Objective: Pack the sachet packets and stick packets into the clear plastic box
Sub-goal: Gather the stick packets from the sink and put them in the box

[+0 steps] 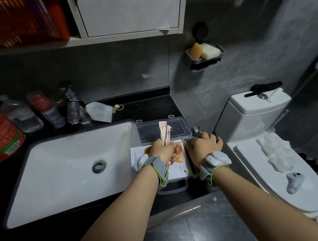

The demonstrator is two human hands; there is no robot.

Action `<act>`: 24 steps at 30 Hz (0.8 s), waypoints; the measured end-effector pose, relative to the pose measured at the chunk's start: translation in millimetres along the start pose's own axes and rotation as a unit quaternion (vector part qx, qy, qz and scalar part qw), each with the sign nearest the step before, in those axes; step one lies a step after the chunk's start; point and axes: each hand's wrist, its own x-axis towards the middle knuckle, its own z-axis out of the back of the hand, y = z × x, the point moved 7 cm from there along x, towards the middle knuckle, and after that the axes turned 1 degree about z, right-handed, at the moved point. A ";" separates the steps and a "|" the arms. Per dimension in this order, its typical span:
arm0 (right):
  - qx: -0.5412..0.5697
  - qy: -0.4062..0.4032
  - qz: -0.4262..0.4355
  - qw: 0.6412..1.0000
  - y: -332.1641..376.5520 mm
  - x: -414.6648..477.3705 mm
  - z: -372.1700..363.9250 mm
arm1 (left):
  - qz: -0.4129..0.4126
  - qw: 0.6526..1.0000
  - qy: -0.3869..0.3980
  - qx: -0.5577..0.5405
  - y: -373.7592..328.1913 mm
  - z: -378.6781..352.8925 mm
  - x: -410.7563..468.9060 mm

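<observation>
**Head view: sticks upright, box directly below**

We see our left hand (162,149) closed around a bundle of slim white-and-gold stick packets (165,132). Their long axis stands nearly upright, tops tipped toward the raised lid. The hand hangs over the clear plastic box (173,189), which sits on the dark counter between the white sink (64,162) and the toilet. Flat white sachet packets with an orange picture (182,167) already lie inside, just beneath the fist. Our right hand (204,144) curls its fingers over the box's right rim and steadies it. We judge that the bundle must tip from upright to lying flat. The left hand, right above the sachets, is the one to lower it. We cannot tell how much room remains beside the sachets.
</observation>
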 end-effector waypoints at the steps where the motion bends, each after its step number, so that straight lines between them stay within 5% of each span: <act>1: 0.010 -0.002 0.001 1.000 0.0 1.4 0.2 | 0.001 1.000 -0.001 0.002 -0.4 0.1 -0.5; 13: 0.027 0.032 -0.006 0.999 -5.1 3.6 -9.5 | 0.003 1.000 0.020 -0.004 -5.3 0.3 -7.0; 19: 0.150 -0.034 -0.013 0.988 -4.5 6.7 20.9 | -0.030 0.997 0.068 -0.039 -19.4 -13.1 -19.7; 24: 0.322 -0.003 0.012 0.947 2.4 8.6 30.8 | 0.001 0.994 0.094 -0.055 -18.3 -27.6 -22.7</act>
